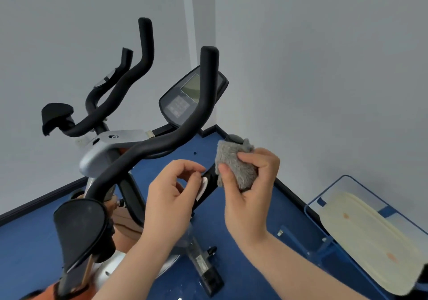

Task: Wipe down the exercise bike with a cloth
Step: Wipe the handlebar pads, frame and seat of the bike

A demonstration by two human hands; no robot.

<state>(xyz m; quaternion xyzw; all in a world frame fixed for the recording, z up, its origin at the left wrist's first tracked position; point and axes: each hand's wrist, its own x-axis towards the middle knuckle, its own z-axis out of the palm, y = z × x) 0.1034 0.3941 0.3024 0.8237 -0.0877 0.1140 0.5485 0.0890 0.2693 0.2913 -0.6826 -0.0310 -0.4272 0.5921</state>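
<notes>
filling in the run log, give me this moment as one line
right hand: grips grey cloth | left hand: curled by black bar | bike handlebar: untouched
</notes>
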